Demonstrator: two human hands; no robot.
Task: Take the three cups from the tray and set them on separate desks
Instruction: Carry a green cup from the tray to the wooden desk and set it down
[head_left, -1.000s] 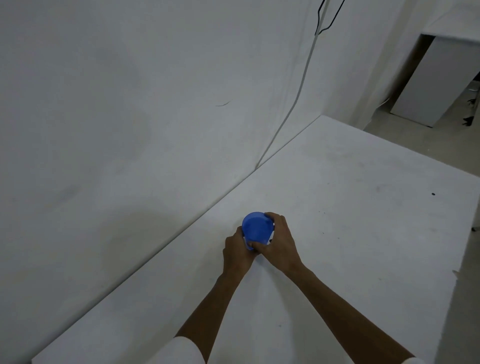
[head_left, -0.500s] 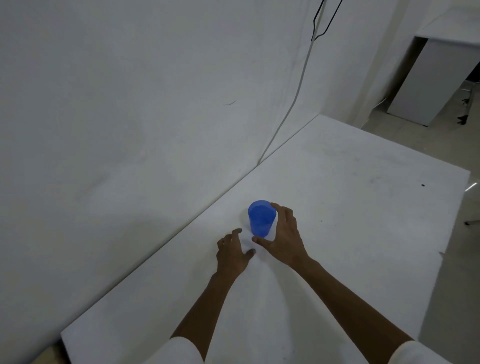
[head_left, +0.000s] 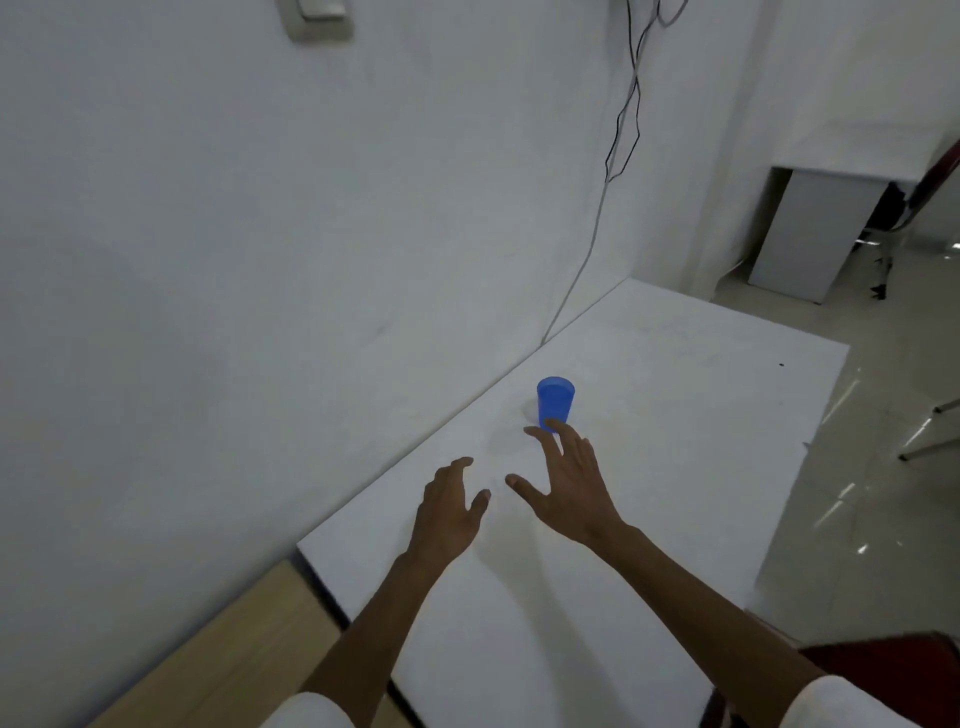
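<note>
One blue cup (head_left: 555, 402) is standing upright on the white desk (head_left: 675, 467), near the desk's left edge where it is meeting the wall (head_left: 260, 234). Two hands are hovering on its near side, both with fingers spread and gripping nothing: the right hand (head_left: 569, 483) is reaching closest, its fingertips overlapping the cup's base in view, though contact cannot be told; the left hand (head_left: 449, 506) is sitting nearer and further left, apart from the cup. To the right and far side of the cup the desktop is lying bare up to its edges. A second desk (head_left: 800, 228) is standing far right, across open floor (head_left: 883, 493)
</note>
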